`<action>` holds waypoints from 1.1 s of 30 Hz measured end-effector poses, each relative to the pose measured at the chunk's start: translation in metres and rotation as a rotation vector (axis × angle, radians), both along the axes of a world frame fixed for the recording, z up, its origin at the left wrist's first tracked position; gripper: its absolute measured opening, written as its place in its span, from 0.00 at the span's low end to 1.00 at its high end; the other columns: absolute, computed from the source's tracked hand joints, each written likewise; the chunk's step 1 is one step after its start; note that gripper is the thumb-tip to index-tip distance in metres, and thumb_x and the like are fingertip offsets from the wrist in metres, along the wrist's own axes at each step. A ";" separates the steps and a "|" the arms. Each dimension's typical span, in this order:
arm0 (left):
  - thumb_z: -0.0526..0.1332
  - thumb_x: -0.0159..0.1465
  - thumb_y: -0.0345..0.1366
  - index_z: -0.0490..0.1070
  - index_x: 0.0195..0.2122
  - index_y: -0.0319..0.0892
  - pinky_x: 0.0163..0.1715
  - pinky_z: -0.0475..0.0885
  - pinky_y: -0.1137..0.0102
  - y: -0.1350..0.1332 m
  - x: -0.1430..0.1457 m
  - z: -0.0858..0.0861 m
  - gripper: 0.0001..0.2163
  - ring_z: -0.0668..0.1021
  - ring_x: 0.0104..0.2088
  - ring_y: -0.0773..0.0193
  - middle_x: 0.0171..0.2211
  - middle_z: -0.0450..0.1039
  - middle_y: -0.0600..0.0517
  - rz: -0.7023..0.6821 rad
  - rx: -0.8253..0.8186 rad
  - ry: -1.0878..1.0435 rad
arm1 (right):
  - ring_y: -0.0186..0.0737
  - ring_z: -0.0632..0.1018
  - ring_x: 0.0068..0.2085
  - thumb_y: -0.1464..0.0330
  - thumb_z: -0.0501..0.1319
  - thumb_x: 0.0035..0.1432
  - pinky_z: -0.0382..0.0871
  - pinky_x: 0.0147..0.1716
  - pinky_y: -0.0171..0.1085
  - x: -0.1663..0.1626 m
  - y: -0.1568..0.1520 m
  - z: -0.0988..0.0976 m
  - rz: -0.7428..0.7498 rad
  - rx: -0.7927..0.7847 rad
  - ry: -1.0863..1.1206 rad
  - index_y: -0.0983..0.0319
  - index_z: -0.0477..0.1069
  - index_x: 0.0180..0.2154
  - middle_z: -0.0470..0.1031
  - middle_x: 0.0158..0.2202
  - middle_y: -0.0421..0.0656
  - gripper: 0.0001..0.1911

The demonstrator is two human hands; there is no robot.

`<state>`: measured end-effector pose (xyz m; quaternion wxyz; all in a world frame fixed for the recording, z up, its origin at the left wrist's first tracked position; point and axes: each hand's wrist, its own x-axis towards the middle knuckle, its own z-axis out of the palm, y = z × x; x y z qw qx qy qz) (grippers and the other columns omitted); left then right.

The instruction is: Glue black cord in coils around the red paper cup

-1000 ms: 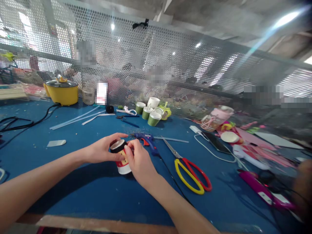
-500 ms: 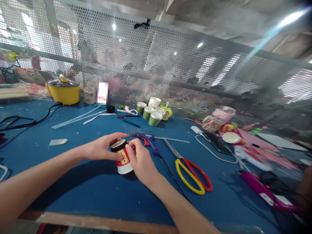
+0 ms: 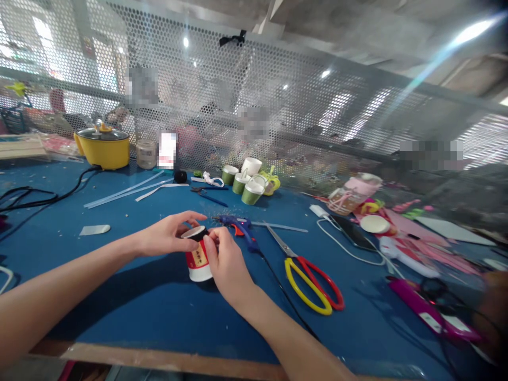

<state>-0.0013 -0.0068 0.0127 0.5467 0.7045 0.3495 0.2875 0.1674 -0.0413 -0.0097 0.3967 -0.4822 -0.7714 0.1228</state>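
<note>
A small white paper cup [image 3: 201, 273] with a red band, a cream label and a black strip round its rim is held just above the blue table, slightly tilted. My left hand [image 3: 169, 235] grips it near the rim, thumb across the front and fingers behind. At the right side my right hand [image 3: 226, 259] is closed on the cup, thumb and fingertips at the black strip. Part of the cup is hidden behind this hand. Just beyond lies a blue glue gun [image 3: 240, 225] with an orange trigger.
Scissors [image 3: 309, 275] with red and yellow handles lie to the right, a phone [image 3: 353, 233] with a white cable beyond. Several green-wrapped cups [image 3: 252, 193] and pliers [image 3: 210, 197] sit farther back. A yellow pot [image 3: 103, 151] stands back left, before a perforated metal screen [image 3: 206, 106].
My left thumb has slid up from the label to the rim of the cup. The cup stands a little more upright. My right hand has hardly moved.
</note>
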 end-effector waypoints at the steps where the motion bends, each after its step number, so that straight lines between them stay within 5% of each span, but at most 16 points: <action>1: 0.61 0.51 0.35 0.58 0.51 0.41 0.41 0.69 0.62 -0.001 0.001 0.001 0.25 0.73 0.42 0.58 0.42 0.65 0.49 0.021 -0.014 0.010 | 0.39 0.72 0.31 0.65 0.46 0.61 0.66 0.30 0.38 0.000 0.000 0.000 -0.004 0.009 -0.008 0.59 0.56 0.31 0.68 0.30 0.45 0.07; 15: 0.57 0.49 0.32 0.58 0.48 0.40 0.36 0.67 0.67 -0.005 0.003 0.010 0.23 0.72 0.36 0.63 0.34 0.67 0.53 0.091 0.033 0.011 | 0.39 0.71 0.36 0.68 0.53 0.57 0.66 0.37 0.38 0.006 -0.001 0.016 0.044 0.036 -0.031 0.60 0.59 0.26 0.67 0.34 0.45 0.07; 22: 0.58 0.50 0.31 0.58 0.48 0.40 0.38 0.69 0.66 0.002 -0.001 0.005 0.23 0.73 0.38 0.61 0.36 0.69 0.51 0.094 0.095 0.013 | 0.31 0.68 0.22 0.63 0.56 0.55 0.62 0.23 0.31 0.026 -0.004 0.052 0.122 -0.494 0.122 0.61 0.63 0.24 0.67 0.20 0.36 0.11; 28: 0.58 0.51 0.32 0.57 0.50 0.38 0.40 0.69 0.63 0.009 -0.007 0.003 0.24 0.73 0.41 0.58 0.39 0.69 0.48 0.096 0.104 0.040 | 0.30 0.71 0.20 0.63 0.55 0.57 0.65 0.27 0.33 0.044 -0.004 0.066 0.244 -0.553 0.293 0.62 0.67 0.31 0.67 0.16 0.34 0.09; 33: 0.58 0.52 0.33 0.59 0.51 0.38 0.43 0.69 0.60 0.014 -0.014 0.003 0.23 0.72 0.44 0.56 0.44 0.69 0.45 0.102 0.201 0.138 | 0.37 0.76 0.28 0.65 0.56 0.55 0.66 0.28 0.35 0.055 0.000 0.068 0.248 -0.685 -0.045 0.61 0.70 0.32 0.76 0.24 0.41 0.07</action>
